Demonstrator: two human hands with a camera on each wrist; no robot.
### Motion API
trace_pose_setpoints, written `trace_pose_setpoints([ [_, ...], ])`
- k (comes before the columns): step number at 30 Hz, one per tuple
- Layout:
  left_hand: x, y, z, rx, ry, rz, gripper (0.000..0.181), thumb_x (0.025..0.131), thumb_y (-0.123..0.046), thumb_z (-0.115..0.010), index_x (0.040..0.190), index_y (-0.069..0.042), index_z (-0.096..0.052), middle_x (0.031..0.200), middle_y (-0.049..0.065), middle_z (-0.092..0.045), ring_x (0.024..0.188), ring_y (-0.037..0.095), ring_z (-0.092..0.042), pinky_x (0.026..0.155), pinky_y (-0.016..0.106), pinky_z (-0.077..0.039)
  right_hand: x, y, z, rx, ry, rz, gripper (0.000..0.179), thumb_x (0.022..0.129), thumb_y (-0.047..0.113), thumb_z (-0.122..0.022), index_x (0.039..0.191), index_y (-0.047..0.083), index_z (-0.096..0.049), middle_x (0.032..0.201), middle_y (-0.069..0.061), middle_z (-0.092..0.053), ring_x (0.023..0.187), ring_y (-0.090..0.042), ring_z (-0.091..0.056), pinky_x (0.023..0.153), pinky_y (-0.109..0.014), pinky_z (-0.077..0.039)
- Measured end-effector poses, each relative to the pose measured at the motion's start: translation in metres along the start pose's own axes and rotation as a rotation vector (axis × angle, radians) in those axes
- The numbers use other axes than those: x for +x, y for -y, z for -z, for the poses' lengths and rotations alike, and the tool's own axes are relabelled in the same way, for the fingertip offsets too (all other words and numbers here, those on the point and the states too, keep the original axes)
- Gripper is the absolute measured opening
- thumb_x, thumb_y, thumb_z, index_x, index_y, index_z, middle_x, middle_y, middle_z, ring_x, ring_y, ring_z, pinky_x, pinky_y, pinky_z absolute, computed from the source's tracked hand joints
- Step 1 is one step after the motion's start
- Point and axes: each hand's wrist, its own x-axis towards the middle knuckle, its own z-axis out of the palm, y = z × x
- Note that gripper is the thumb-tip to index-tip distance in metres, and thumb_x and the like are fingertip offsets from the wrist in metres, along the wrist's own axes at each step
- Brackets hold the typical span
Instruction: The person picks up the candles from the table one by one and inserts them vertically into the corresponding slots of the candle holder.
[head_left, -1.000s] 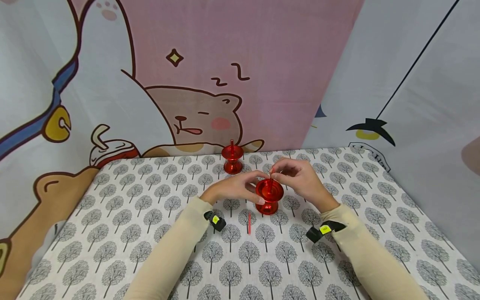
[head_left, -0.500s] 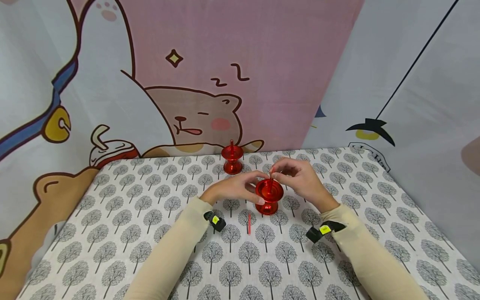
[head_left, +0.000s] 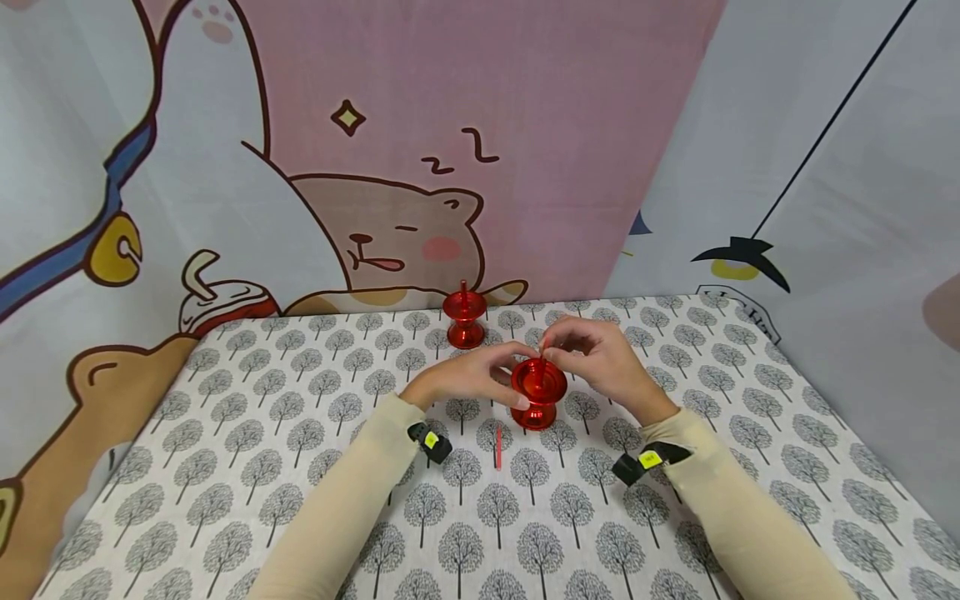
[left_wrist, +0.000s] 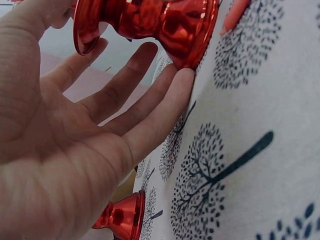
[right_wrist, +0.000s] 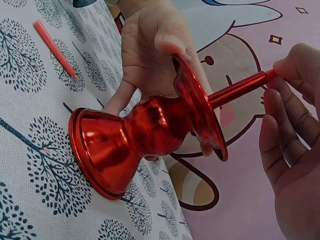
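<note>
A shiny red metallic candle holder point(head_left: 537, 392) stands upright on the table, with a flared base, a wide dish and a thin tube point(right_wrist: 239, 90) rising from the middle. My left hand point(head_left: 468, 375) steadies it from the left, thumb on the dish rim and the other fingers spread around the far side and base. My right hand point(head_left: 600, 358) pinches a short red candle end point(right_wrist: 270, 74) at the top of the tube; how deep the candle sits is hidden. Nearer to me, another thin red candle point(head_left: 498, 448) lies on the cloth.
A second matching red candle holder point(head_left: 465, 319) stands farther back, with a red stick upright in its middle. The table wears a white tree-print cloth point(head_left: 300, 433). A cartoon curtain point(head_left: 562, 167) hangs directly behind the table.
Almost nothing differs. Both hands keep their place at the candle holder; the right fingertips shift down very slightly at the top of the tube.
</note>
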Motion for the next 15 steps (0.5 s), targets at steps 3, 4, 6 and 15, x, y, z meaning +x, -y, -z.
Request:
trace_pose_setpoints([
  [3, -0.0002, -0.0003, 0.0000, 0.001, 0.000, -0.001, 0.077, 0.096, -0.026, -0.086, 0.163, -0.023, -0.049, 0.146, 0.005, -0.065, 0.129, 0.024, -0.070, 0.109, 0.042, -0.055, -0.0001, -0.0006, 0.0000, -0.003, -0.001, 0.002, 0.010, 0.097, -0.004, -0.078, 0.102, 0.004, -0.080, 0.102, -0.015, -0.077, 0.089, -0.022, -0.071, 0.078, -0.033, -0.061],
  [4, -0.0003, -0.0004, 0.0000, 0.001, 0.000, -0.002, 0.077, 0.096, -0.026, -0.086, 0.163, -0.023, -0.049, 0.146, 0.005, -0.065, 0.129, 0.024, -0.070, 0.109, 0.042, -0.055, -0.0003, -0.0009, 0.0001, -0.005, -0.002, 0.001, 0.010, 0.097, -0.005, -0.078, 0.102, 0.004, -0.080, 0.102, -0.013, -0.077, 0.089, -0.022, -0.071, 0.078, -0.033, -0.060],
  [6, -0.0004, -0.0005, 0.0000, -0.001, -0.001, -0.005, 0.077, 0.096, -0.026, -0.086, 0.163, -0.022, -0.049, 0.146, 0.006, -0.065, 0.129, 0.025, -0.070, 0.109, 0.042, -0.055, -0.0004, -0.0015, 0.0003, -0.009, -0.002, 0.001, 0.011, 0.097, -0.005, -0.078, 0.102, 0.005, -0.080, 0.102, -0.010, -0.077, 0.089, -0.023, -0.070, 0.078, -0.033, -0.060],
  [15, -0.0008, -0.0013, -0.0001, 0.001, 0.001, -0.011, 0.076, 0.097, -0.025, -0.086, 0.163, -0.022, -0.050, 0.145, 0.005, -0.066, 0.129, 0.026, -0.070, 0.109, 0.042, -0.055, 0.0002, -0.0037, 0.0017, -0.025, 0.003, 0.013, 0.012, 0.097, -0.003, -0.078, 0.101, 0.007, -0.080, 0.101, -0.007, -0.076, 0.090, -0.023, -0.069, 0.076, -0.030, -0.058],
])
